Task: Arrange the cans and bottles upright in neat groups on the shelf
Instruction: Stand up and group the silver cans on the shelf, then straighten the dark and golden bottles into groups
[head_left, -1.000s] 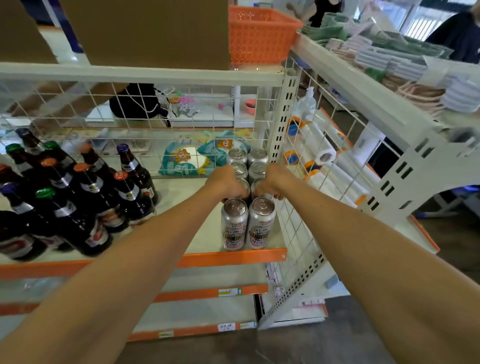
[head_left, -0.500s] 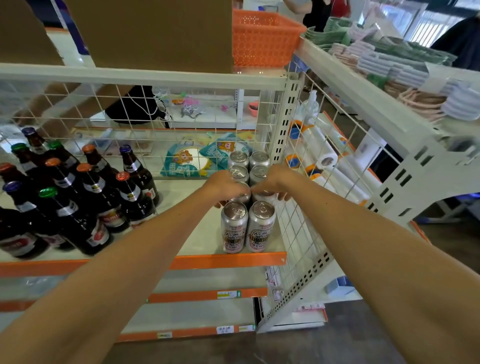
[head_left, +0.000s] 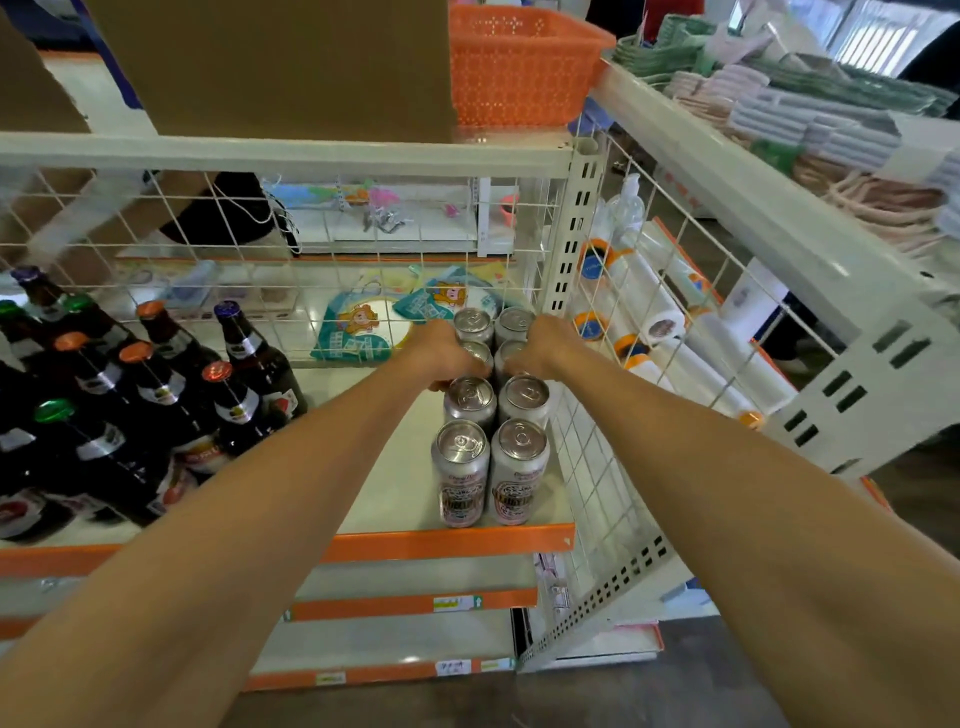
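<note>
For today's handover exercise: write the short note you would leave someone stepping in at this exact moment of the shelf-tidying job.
Left hand: cupped against the left side of the third-row can, fingers hidden behind it; grip unclear.
Right hand: same on the right side of that row.
Cans: eight visible, all upright, two columns of four at the right end of the shelf, beside the wire side panel.
Beer bottles: upright, clustered at the left end, rows looser.
Done: cans lined up in pairs.
Left: finish squaring the back can rows, then perhaps straighten the bottle rows.
</note>
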